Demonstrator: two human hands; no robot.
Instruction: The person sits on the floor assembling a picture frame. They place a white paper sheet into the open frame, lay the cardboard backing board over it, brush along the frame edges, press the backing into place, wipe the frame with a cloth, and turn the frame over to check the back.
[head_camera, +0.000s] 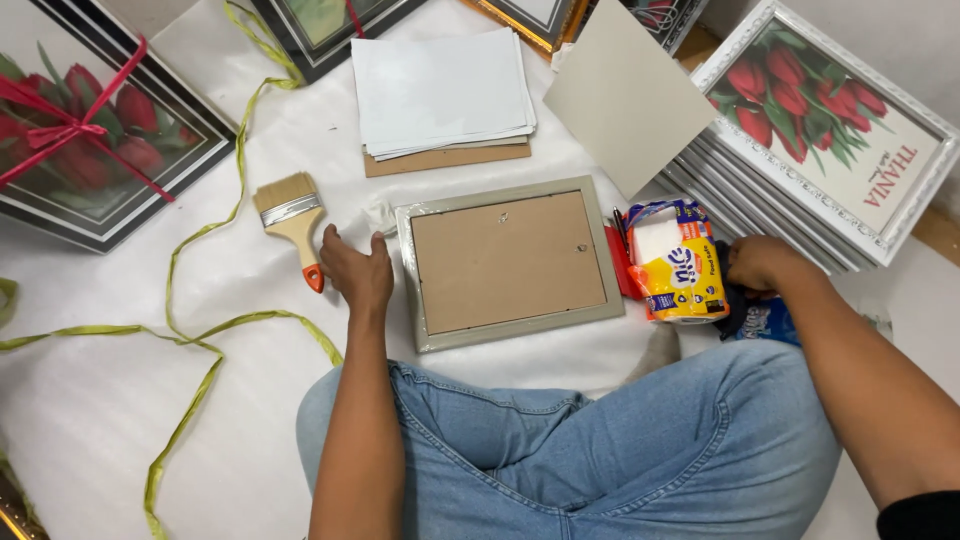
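Observation:
A silver picture frame (416, 268) lies face down on the white sheet, its brown backing board (505, 262) up. My left hand (357, 272) rests palm down on the sheet just left of the frame, fingers together, holding nothing. A wide paintbrush (292, 222) with an orange tip lies left of that hand. My right hand (758, 262) is curled over a dark blue packet (765, 322) to the right of a yellow tissue pack (680, 262). Whether it grips the packet is unclear.
A stack of white sheets on brown board (440, 95) lies behind the frame. A grey card (625, 95) leans on a pile of white-framed tulip pictures (830, 130). Black-framed tulip pictures (90, 130) sit far left. Green ribbon (200, 345) trails across the sheet. My jeans-clad knee (600, 450) is in front.

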